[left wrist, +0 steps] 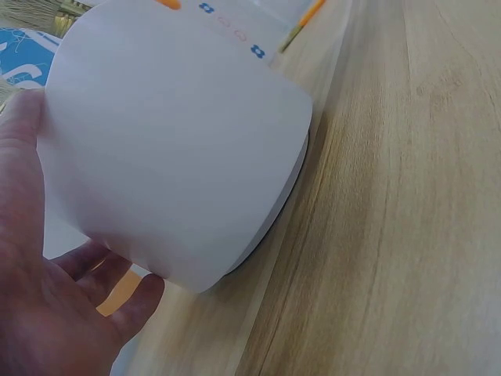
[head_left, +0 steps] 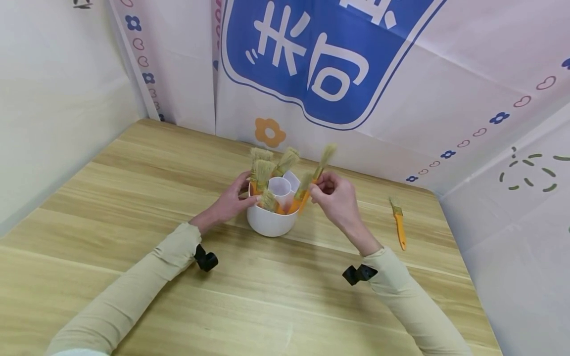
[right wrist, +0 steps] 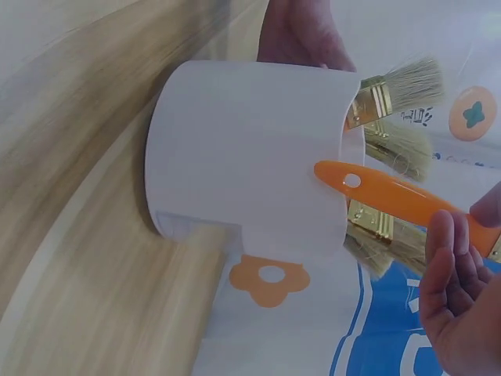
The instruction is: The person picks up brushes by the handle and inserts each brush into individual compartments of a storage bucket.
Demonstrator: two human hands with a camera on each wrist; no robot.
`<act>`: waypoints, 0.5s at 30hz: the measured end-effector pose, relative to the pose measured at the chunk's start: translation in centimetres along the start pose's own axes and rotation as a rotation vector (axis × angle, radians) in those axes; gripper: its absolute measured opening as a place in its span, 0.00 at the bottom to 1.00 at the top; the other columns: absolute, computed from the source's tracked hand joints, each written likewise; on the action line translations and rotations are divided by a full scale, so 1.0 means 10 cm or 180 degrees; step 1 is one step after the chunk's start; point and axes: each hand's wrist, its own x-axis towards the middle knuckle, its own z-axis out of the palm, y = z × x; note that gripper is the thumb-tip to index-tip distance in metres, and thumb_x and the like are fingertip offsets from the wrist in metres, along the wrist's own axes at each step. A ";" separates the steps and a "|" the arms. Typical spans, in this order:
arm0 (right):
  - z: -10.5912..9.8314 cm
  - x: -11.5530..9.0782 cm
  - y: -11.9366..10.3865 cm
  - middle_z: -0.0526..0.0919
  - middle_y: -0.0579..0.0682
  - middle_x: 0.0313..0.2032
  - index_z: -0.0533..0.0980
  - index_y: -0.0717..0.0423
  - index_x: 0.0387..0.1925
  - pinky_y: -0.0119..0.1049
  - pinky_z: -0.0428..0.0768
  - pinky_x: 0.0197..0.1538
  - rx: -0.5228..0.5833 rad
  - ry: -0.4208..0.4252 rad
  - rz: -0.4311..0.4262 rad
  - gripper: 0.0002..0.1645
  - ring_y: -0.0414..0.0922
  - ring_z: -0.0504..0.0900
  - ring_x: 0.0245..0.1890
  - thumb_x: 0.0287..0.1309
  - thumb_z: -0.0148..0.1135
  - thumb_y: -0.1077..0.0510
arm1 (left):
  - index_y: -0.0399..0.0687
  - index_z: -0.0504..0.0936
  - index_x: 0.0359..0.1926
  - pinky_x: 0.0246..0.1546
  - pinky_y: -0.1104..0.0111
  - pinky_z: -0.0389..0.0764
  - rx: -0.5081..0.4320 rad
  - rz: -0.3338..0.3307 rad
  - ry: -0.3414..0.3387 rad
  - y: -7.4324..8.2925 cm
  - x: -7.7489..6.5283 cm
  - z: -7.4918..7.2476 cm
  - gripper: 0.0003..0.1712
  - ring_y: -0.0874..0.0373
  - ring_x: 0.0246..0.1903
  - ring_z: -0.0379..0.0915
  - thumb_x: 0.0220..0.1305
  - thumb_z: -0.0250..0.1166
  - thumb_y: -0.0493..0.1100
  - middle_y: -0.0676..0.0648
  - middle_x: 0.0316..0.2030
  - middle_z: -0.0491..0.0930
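Observation:
A white round desk organizer [head_left: 270, 223] stands upright on the table, with several bristle paintbrushes [head_left: 264, 174] in its outer compartments, bristles up or leaning out. My left hand [head_left: 230, 201] holds its left side, thumb by the rim and fingers round the wall [left wrist: 180, 141]. To the right of the organizer, my right hand [head_left: 337, 201] pinches another paintbrush [head_left: 327, 155] between thumb and fingers. That brush points bristles up; in the right wrist view its orange handle [right wrist: 395, 196] passes in front of the rim, its end outside the wall.
One more orange-handled paintbrush [head_left: 400, 230] lies on the wooden table [head_left: 267, 306], right of my right hand. A printed white backdrop [head_left: 187, 84] rises behind the table, and pale sheets hang at both sides. The organizer's round centre compartment [head_left: 280, 187] shows no brush.

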 end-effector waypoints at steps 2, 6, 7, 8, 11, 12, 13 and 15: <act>0.01 0.01 -0.03 0.79 0.52 0.24 0.75 0.64 0.32 0.27 0.78 0.24 0.0021 0.0012 -0.0029 0.08 0.40 0.79 0.19 0.51 0.59 0.62 | 0.48 0.47 0.71 0.64 0.45 0.63 -0.0001 0.0000 -0.0004 0.01 0.00 0.00 0.39 0.38 0.66 0.56 0.65 0.57 0.43 0.32 0.66 0.59; 0.04 0.03 -0.07 0.79 0.51 0.23 0.76 0.64 0.31 0.26 0.77 0.24 0.0033 0.0043 -0.0105 0.07 0.42 0.79 0.19 0.50 0.60 0.63 | 0.48 0.48 0.71 0.64 0.45 0.64 -0.0022 -0.0009 -0.0008 0.02 0.00 0.01 0.39 0.38 0.66 0.57 0.65 0.58 0.42 0.32 0.65 0.60; 0.04 0.03 -0.09 0.79 0.51 0.23 0.76 0.64 0.31 0.25 0.77 0.24 0.0035 0.0045 -0.0122 0.06 0.41 0.79 0.19 0.50 0.60 0.63 | 0.48 0.48 0.71 0.64 0.45 0.63 -0.0033 -0.0008 -0.0011 0.02 0.01 0.01 0.39 0.38 0.66 0.57 0.65 0.58 0.42 0.32 0.65 0.60; 0.05 0.04 -0.10 0.79 0.51 0.23 0.76 0.63 0.30 0.25 0.76 0.24 0.0031 0.0051 -0.0142 0.06 0.41 0.78 0.19 0.49 0.59 0.63 | 0.48 0.48 0.71 0.64 0.45 0.64 -0.0041 -0.0009 -0.0009 0.02 0.01 0.01 0.39 0.38 0.66 0.57 0.65 0.58 0.42 0.32 0.65 0.60; 0.07 0.06 -0.15 0.79 0.51 0.23 0.76 0.62 0.29 0.24 0.74 0.25 -0.0006 0.0071 -0.0195 0.05 0.38 0.76 0.20 0.49 0.59 0.62 | 0.48 0.47 0.71 0.64 0.45 0.63 -0.0038 0.0012 -0.0017 0.01 0.01 0.01 0.39 0.37 0.66 0.56 0.65 0.58 0.42 0.31 0.65 0.60; 0.08 0.06 -0.17 0.79 0.51 0.23 0.76 0.62 0.29 0.24 0.74 0.25 -0.0025 0.0080 -0.0221 0.05 0.38 0.75 0.20 0.49 0.60 0.62 | 0.48 0.48 0.71 0.64 0.45 0.63 -0.0041 0.0006 -0.0013 0.00 0.01 0.01 0.39 0.38 0.66 0.56 0.65 0.58 0.42 0.31 0.65 0.59; 0.09 0.07 -0.19 0.79 0.51 0.23 0.76 0.61 0.29 0.24 0.73 0.25 -0.0042 0.0085 -0.0250 0.05 0.38 0.75 0.21 0.49 0.60 0.62 | 0.48 0.48 0.71 0.64 0.45 0.63 -0.0039 -0.0001 -0.0009 0.00 0.01 0.01 0.39 0.38 0.66 0.56 0.65 0.58 0.42 0.32 0.65 0.59; 0.12 0.10 -0.22 0.79 0.53 0.24 0.76 0.61 0.29 0.24 0.73 0.25 -0.0084 0.0114 -0.0315 0.05 0.39 0.75 0.21 0.49 0.60 0.62 | 0.49 0.47 0.71 0.65 0.45 0.62 -0.0035 -0.0005 -0.0008 -0.01 0.01 0.01 0.39 0.38 0.67 0.55 0.65 0.58 0.42 0.32 0.65 0.59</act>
